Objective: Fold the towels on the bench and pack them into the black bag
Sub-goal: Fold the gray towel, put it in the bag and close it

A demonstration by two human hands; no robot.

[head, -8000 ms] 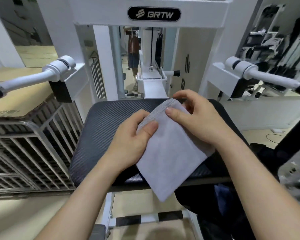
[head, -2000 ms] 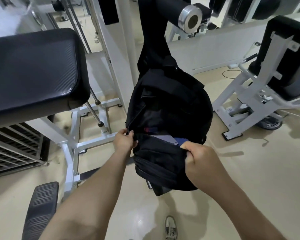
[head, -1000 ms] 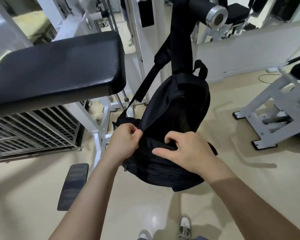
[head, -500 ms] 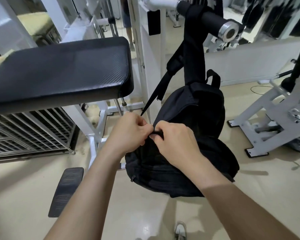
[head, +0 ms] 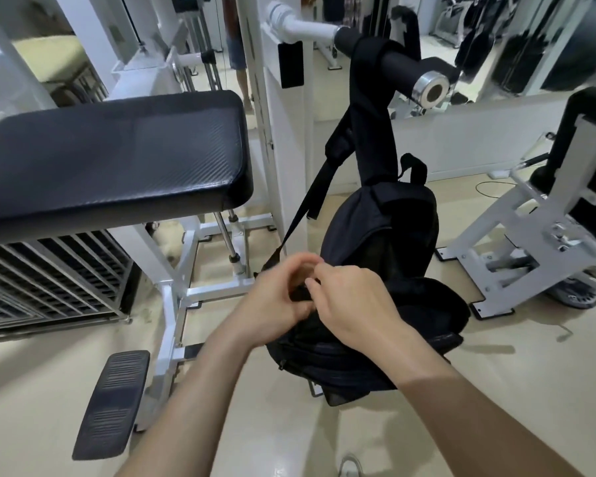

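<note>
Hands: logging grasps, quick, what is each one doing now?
Left hand: closed, pinching the bag at its top edge.
Right hand: closed, pinching the bag there too.

hands: 2, left, right | black bag: 1 | bench: 1 | towels: none visible, possibly inside

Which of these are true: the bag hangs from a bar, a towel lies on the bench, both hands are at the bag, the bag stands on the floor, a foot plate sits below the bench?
1. The bag hangs by its strap from a bar. True.
2. A towel lies on the bench. False: no towel shows on its pad.
3. Both hands are at the bag. True: the left hand and right hand meet at its near edge.
4. The bag stands on the floor. False: it hangs above it, casting a shadow.
5. A black foot plate sits low beside the bench frame. True.
</note>
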